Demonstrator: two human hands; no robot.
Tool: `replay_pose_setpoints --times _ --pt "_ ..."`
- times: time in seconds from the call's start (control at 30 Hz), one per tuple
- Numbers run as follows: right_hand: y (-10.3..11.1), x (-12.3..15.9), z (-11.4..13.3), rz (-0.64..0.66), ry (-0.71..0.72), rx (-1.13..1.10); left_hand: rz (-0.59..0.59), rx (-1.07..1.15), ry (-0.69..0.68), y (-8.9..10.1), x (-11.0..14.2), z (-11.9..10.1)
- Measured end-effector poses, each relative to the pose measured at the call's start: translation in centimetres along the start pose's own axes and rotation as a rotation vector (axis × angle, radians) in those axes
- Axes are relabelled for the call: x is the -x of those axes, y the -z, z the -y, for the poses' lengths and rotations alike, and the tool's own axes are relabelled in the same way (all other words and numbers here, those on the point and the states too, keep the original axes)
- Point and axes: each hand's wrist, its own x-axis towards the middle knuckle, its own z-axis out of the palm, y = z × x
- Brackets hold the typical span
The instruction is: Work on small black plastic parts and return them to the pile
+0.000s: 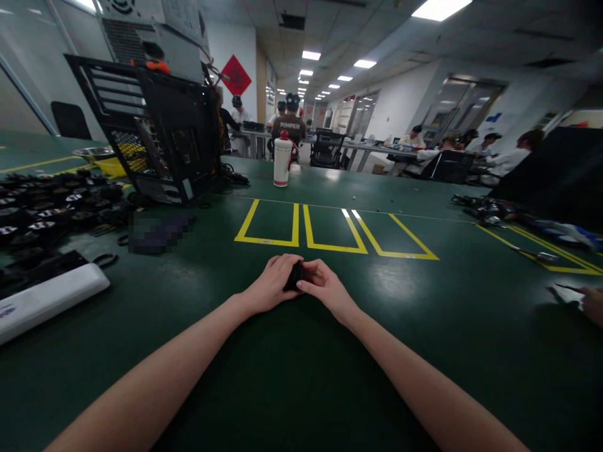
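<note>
Between my two hands, low over the green table, is a small black object whose kind I cannot make out. My left hand is curled round its left side and top. From the other side, the thumb and fingers of my right hand close on its right edge. Much of the object is hidden behind my fingers. Just beyond my hands, yellow tape outlines several open-sided boxes on the tabletop.
A white bottle with a red cap stands behind the tape. Left are an open black computer case, a heap of black parts and a long white object. At the right edge, another person's hand is near cables.
</note>
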Motion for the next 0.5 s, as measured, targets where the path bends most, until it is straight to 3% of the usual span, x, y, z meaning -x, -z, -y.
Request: replay_pose_setpoints --times 0.17,0.27,0.5 --pt "-0.2 -0.03 -0.14 -0.078 0.063 0.083 0.009 -0.002 -0.003 0.05 -0.05 -0.14" --pt "-0.04 -0.01 -0.18 -0.1 0.022 0.112 0.008 -0.01 -0.006 -0.07 -0.03 -0.08" --pt "0.04 0.47 0.01 0.001 0.035 0.01 0.004 -0.006 -0.018 -0.27 0.09 0.08"
